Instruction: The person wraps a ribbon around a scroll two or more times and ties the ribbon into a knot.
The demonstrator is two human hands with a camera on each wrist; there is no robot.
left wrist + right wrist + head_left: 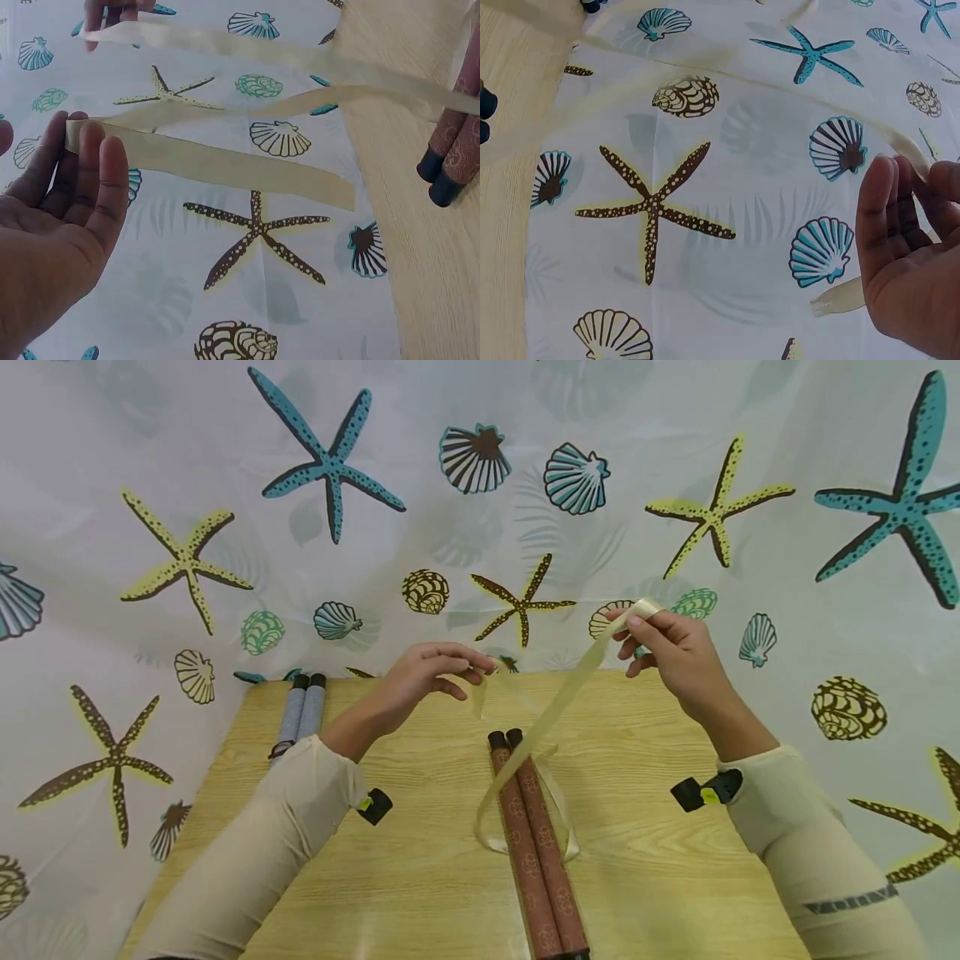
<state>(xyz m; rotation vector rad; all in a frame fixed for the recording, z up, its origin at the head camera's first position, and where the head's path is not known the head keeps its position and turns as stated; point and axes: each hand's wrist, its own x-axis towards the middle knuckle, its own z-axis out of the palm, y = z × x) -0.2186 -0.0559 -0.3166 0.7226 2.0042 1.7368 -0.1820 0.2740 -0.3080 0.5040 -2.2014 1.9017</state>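
Two slim red-brown patterned rolls with black end caps (pixel 528 864) lie side by side on the pale wood-grain tabletop (pixel 420 877), from the centre of the head frame to its bottom edge. Their long axis runs away from the person, the far caps pointing up the frame and slightly left.

The left hand (pixel 416 683), left of and above those far caps, is nearer to them; the right hand (pixel 681 662) is farther off, up and to the right. Both are raised clear of the tabletop.

A flat, pale cream ribbon (pixel 567 696) curves past both sides of the rolls and seems to pass beneath them. Its strand to the right hand slants from lower left to upper right across the rolls. The right hand pinches it between thumb and finger; the left hand's loosely bent fingertips hold it, a short tail hanging beyond. How firmly, one cannot tell.
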